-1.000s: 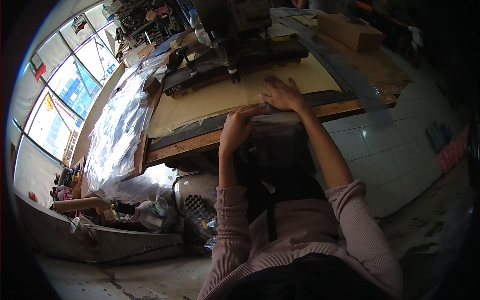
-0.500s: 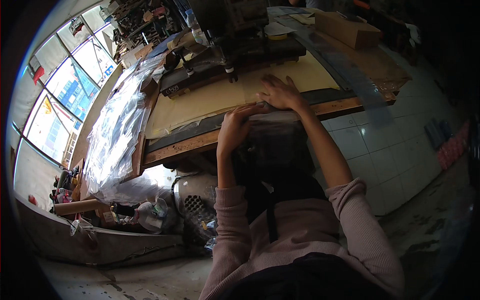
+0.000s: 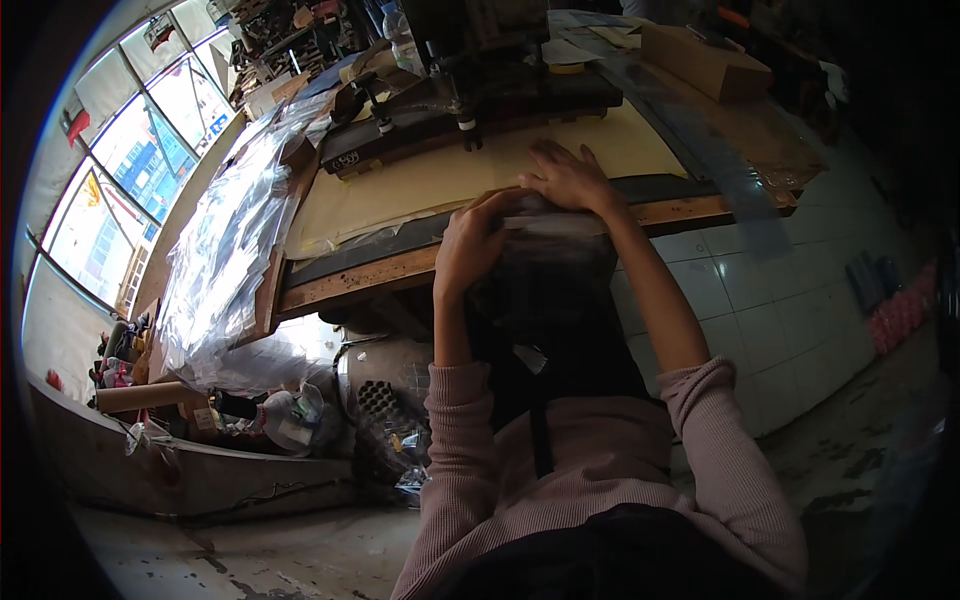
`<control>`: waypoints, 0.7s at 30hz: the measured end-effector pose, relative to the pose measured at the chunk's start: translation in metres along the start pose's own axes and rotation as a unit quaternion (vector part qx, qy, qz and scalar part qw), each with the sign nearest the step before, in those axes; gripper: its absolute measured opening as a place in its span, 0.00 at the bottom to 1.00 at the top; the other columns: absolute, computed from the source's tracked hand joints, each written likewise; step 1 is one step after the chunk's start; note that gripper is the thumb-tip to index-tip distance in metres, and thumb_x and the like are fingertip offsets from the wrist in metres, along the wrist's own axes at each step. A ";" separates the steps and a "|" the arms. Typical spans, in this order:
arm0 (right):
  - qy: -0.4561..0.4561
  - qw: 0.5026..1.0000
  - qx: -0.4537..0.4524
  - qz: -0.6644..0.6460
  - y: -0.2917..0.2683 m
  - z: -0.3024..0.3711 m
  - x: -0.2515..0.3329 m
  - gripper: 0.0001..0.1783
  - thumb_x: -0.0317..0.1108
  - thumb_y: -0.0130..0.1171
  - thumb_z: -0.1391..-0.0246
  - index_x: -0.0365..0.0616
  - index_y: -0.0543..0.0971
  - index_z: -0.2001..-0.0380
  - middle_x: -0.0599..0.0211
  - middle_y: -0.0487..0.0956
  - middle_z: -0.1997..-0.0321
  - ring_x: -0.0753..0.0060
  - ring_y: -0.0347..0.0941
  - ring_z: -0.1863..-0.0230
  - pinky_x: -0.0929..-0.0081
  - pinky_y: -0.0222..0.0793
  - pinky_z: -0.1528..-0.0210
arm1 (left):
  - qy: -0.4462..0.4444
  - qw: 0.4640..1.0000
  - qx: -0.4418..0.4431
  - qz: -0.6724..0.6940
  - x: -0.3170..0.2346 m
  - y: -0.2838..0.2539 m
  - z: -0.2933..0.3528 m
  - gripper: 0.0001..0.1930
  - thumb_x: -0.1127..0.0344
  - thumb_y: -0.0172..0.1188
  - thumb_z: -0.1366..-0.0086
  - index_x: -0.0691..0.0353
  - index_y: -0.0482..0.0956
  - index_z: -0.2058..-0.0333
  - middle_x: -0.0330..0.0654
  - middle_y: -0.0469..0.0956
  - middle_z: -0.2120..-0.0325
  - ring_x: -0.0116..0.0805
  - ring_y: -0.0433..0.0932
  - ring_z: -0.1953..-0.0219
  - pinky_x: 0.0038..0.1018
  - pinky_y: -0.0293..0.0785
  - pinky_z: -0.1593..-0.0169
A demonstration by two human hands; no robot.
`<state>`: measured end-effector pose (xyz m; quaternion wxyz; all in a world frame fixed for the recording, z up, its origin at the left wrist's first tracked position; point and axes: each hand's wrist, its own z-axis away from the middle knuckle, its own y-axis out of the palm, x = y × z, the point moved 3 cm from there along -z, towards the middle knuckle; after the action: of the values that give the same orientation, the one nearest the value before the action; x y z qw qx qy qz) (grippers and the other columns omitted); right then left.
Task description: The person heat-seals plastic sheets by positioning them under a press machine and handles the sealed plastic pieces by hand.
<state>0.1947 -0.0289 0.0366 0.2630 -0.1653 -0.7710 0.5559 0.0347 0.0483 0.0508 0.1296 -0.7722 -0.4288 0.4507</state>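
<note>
My right hand (image 3: 572,182) lies palm down with its fingers spread on the yellow sheet (image 3: 390,194) covering the work table. At the table's front edge, my left hand (image 3: 470,238) is bent over with its fingers together, their tips close to the right hand. What is under those fingers is hidden. Between and below the hands hangs a blurred, see-through dark strip (image 3: 557,226) in front of my lap; its kind is unclear. Just beyond the hands stands a dark press machine (image 3: 470,108) with a flat plate low over the yellow sheet.
Clear plastic sheets (image 3: 215,240) are heaped along the table's left side. A brown cardboard box (image 3: 705,62) stands at the far right, near a clear film (image 3: 745,185) drooping over the table edge. Pink bundles (image 3: 900,315) lie on the tiled floor at right.
My left hand has shifted slightly, its fingertips now closer to the right hand. The right hand stays on the yellow sheet. The whole view has tilted a little.
</note>
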 end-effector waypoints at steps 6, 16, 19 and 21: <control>-0.004 1.000 -0.009 0.000 0.002 -0.005 -0.004 0.37 0.60 0.42 0.48 0.47 0.60 0.42 0.63 0.57 0.36 0.64 0.53 0.36 0.46 0.44 0.38 | 0.009 1.000 0.011 -0.013 -0.003 -0.003 0.001 0.26 0.81 0.47 0.58 0.58 0.76 0.57 0.44 0.76 0.59 0.43 0.73 0.53 0.32 0.65 0.48; -0.036 0.982 -0.128 -0.135 -0.006 -0.009 -0.008 0.15 0.47 0.55 0.52 0.54 0.81 0.65 0.66 0.79 0.65 0.59 0.74 0.61 0.62 0.67 0.56 | -0.015 0.999 0.017 -0.035 0.000 0.000 0.000 0.27 0.82 0.49 0.59 0.56 0.75 0.56 0.44 0.76 0.58 0.44 0.72 0.52 0.33 0.66 0.49; -0.029 0.979 -0.169 -0.112 -0.006 -0.007 -0.006 0.12 0.45 0.56 0.53 0.52 0.82 0.70 0.60 0.79 0.71 0.56 0.75 0.65 0.64 0.70 0.63 | -0.011 0.999 0.015 -0.033 -0.002 0.000 0.000 0.27 0.81 0.50 0.58 0.56 0.74 0.55 0.44 0.76 0.58 0.45 0.72 0.52 0.33 0.67 0.49; -0.043 0.979 -0.176 -0.097 -0.008 -0.006 -0.005 0.11 0.44 0.56 0.53 0.51 0.82 0.72 0.59 0.79 0.74 0.55 0.76 0.68 0.63 0.71 0.65 | -0.008 0.999 0.010 -0.031 -0.002 0.000 0.000 0.27 0.81 0.50 0.58 0.57 0.74 0.55 0.45 0.76 0.58 0.45 0.72 0.52 0.33 0.66 0.49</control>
<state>0.2024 -0.0294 0.0444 0.2489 -0.1090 -0.8797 0.3903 0.0345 0.0466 0.0525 0.1480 -0.7532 -0.4493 0.4572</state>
